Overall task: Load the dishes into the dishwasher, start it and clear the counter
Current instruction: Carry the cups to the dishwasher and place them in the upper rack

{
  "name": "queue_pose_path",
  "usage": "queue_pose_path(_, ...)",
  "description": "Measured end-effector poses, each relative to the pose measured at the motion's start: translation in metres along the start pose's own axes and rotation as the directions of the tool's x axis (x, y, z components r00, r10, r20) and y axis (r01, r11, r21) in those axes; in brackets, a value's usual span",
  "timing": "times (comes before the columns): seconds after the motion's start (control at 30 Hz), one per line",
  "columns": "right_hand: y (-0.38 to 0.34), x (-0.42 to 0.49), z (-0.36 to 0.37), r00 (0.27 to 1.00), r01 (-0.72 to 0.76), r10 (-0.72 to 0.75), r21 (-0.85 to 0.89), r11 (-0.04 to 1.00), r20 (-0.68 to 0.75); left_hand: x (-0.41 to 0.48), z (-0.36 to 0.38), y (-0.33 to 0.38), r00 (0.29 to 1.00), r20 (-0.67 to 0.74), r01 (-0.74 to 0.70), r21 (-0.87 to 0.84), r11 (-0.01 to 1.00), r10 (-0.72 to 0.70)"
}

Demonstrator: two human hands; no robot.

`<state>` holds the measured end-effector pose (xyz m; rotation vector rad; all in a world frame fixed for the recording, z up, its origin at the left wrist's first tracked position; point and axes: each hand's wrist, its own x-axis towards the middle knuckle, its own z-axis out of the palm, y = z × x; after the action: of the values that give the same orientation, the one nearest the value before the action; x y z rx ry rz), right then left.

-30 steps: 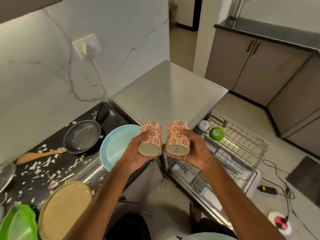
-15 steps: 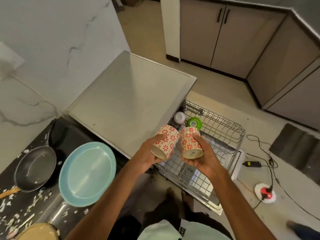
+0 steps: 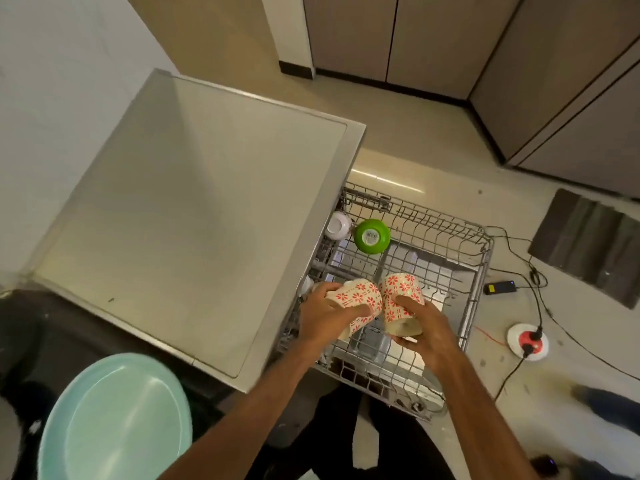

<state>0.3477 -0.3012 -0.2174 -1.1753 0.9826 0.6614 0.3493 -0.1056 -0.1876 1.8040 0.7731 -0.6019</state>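
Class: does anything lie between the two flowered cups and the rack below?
Nothing visible does. The left cup and right cup hang over open rack wires; the green bowl and white bowl sit farther back.

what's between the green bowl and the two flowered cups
Nothing but bare rack wires: no dish lies between the green bowl and the flowered cups, seen in the head view.

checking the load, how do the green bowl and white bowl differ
The green bowl is bright green with a label on its base; the white bowl is plain. The green bowl sits in the open rack; the white bowl is partly hidden by the dishwasher top. Both show their bases.
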Motion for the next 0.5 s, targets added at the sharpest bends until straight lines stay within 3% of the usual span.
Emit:
queue_pose_path(0.2, 0.028, 0.062, -0.002, 0.992, 0.018, -0.020, -0.012, 1.000, -0.121, 0.052, 0.031, -0.031, 0.996, -0.088, 0.003, 0.154, 0.988, 0.010)
queue_pose_path(0.37, 0.042, 0.110, -0.001, 0.986, 0.042, -0.046, -0.024, 0.999, -0.161, 0.095, 0.052, -0.052, 0.995, -0.097, -0.019, 0.150, 0.989, 0.034)
queue_pose_path(0.5, 0.047, 0.141, 0.004, 0.975, 0.081, -0.103, -0.117, 0.990, -0.195, 0.128, 0.061, -0.058, 0.968, -0.210, -0.079, 0.255, 0.964, 0.135)
